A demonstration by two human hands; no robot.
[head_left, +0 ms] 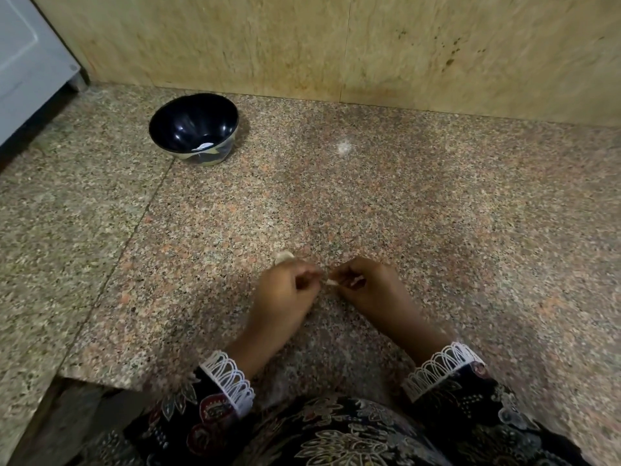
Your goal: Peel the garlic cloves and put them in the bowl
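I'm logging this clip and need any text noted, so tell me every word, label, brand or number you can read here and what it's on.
None: no readable text in this view.
Bowl: no label or brand shows.
Sleeves: floral print and lace only, no lettering.
Counter and wall: plain stone, no signs.
White panel at far left: no marking legible.
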